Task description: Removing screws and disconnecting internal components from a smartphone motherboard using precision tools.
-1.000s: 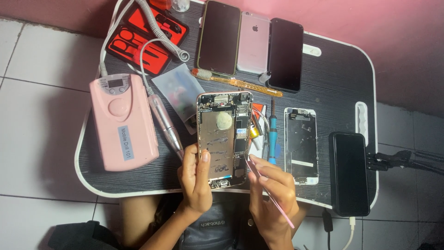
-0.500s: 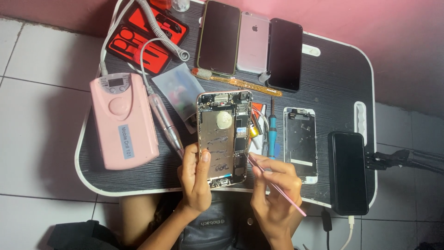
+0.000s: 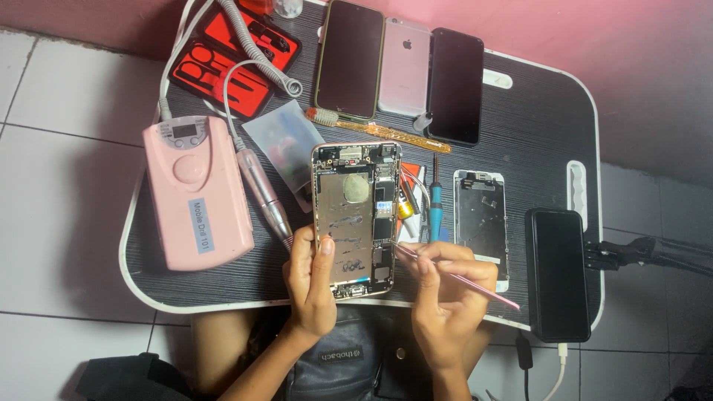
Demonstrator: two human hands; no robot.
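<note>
An opened phone housing (image 3: 356,215) with bare metal plate and circuit parts lies upright on the dark lap table (image 3: 535,126). My left hand (image 3: 310,286) grips its lower left edge, thumb resting on the inside. My right hand (image 3: 445,293) holds a thin pink pry tool (image 3: 475,284) like a pen, its tip touching the housing's right edge near the lower board.
A pink drill box (image 3: 194,193) with its pink handpiece (image 3: 264,194) lies left. A red tool case (image 3: 238,56) and three phones (image 3: 405,70) lie at the back. A detached screen frame (image 3: 481,223), a blue screwdriver (image 3: 436,204) and a black phone (image 3: 557,273) lie right.
My right hand has lowered the pink tool's back end toward the right, while its tip stays at the housing's right edge. The left hand keeps its hold.
</note>
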